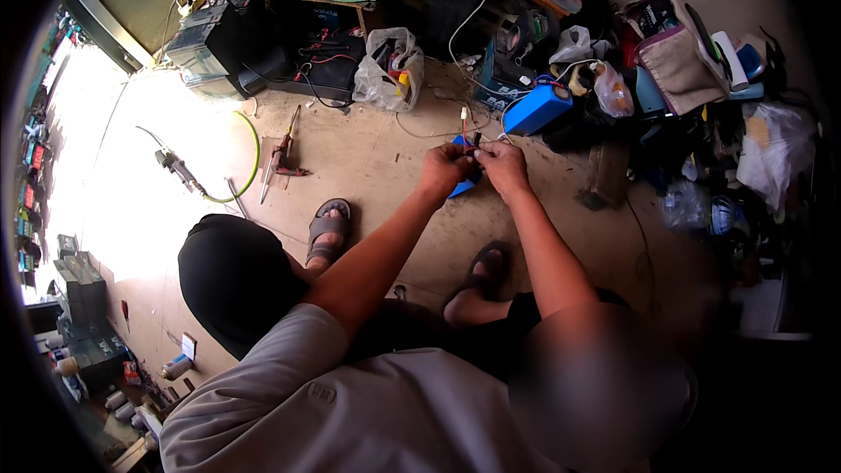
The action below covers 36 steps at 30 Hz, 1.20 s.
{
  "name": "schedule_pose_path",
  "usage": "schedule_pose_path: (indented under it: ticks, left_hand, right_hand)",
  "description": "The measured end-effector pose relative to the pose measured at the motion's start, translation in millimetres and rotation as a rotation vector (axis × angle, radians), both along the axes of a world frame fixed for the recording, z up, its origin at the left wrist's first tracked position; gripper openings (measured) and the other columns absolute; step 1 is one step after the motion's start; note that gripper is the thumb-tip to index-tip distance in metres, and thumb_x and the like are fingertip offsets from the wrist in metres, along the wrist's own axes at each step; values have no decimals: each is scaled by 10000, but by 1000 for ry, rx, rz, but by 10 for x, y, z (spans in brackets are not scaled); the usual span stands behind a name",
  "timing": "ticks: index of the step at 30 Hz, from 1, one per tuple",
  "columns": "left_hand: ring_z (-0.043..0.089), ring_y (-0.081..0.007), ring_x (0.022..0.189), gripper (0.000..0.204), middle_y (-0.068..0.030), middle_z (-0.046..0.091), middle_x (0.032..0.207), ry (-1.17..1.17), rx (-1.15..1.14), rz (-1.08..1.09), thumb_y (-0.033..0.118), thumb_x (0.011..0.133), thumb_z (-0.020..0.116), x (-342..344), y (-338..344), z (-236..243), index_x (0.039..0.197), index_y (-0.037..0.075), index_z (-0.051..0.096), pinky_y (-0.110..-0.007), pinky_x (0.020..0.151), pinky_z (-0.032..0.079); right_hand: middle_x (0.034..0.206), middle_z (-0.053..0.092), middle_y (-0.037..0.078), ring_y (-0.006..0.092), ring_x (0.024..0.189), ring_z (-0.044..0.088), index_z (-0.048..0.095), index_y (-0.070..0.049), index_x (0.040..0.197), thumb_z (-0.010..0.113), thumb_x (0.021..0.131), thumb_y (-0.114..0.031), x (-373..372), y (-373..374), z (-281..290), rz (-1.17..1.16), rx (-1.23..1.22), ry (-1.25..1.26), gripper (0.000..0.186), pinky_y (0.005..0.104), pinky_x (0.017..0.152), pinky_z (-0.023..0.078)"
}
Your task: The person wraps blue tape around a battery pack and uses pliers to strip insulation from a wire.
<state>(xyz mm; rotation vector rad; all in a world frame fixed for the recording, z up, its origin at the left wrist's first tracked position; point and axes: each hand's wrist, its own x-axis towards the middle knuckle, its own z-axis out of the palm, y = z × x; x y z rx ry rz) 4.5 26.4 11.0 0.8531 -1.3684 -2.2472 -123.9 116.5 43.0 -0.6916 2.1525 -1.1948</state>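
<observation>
Pinched close together, fingertips nearly meeting, the left hand (445,168) and the right hand (502,164) hold thin dark wiring (475,145) between them; which strand each one has is too small to tell. Both forearms reach forward over the pale, stained floor (368,162), so the work sits ahead of the sandalled feet, a little right of centre. Beyond, a white plastic bag (390,70) stands against the clutter. Just past the right hand, a large blue pack (539,107) has its long axis slanting from near left to far right, its far end toward the heaped goods. Well off to the left, a red-handled tool (282,156) lies with its narrow end pointing away from the person. Beneath the fingers shows a smaller blue block (462,187), partly covered by the left hand; its visible lower edge slopes up to the right, but its full long axis is hidden, and whether it is held or resting cannot be told. From the pinch, a short red lead (464,129) rises almost straight away from the person, ending in a small white connector (463,112), also pointing away.
</observation>
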Motion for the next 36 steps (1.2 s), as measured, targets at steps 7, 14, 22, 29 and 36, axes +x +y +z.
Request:
schedule_pose_path:
  ticks: [7, 14, 22, 29, 36]
  left_hand:
    - [692, -132, 726, 151, -49, 743, 894, 11, 113, -114, 87, 979, 642, -101, -221, -232, 1097, 17, 706, -259, 623, 510]
    - [684, -120, 729, 179, -39, 745, 931, 120, 235, -104, 60, 958, 676, 11, -165, -138, 1129, 9, 697, -246, 654, 522]
    - [661, -101, 733, 189, -22, 736, 942, 133, 210, -108, 64, 966, 671, 77, -105, -176, 1149, 20, 687, -234, 635, 494]
    - [639, -92, 718, 140, 3, 720, 910, 108, 75, -206, 80, 976, 665, 58, -4, -62, 1099, 44, 722, -241, 620, 475]
    - [628, -94, 725, 143, -4, 710, 903, 108, 68, -163, 97, 972, 686, 39, 24, -148, 1097, 37, 725, -249, 640, 495]
  right_hand:
    - [990, 723, 188, 409, 928, 679, 751, -72, 1024, 748, 877, -143, 57, 177, -51, 133, 55, 833, 163, 463, 811, 547]
    - [1089, 746, 169, 248, 1011, 726, 700, 4, 1161, 677, 897, -58, -57, 146, 7, 48, 25, 186, 272, 343, 859, 557]
    - [1238, 695, 216, 277, 1126, 685, 569, 45, 1361, 672, 872, -26, -123, 172, 412, 183, 27, 267, 505, 360, 960, 530]
    - [1285, 682, 210, 327, 1229, 639, 602, -21, 1361, 793, 810, -174, -53, 125, 1156, 480, 324, 490, 603, 400, 1032, 496]
    - [1152, 731, 178, 293, 1094, 691, 717, -40, 1211, 771, 833, -190, -77, 88, 1028, 620, 319, 335, 409, 382, 963, 518]
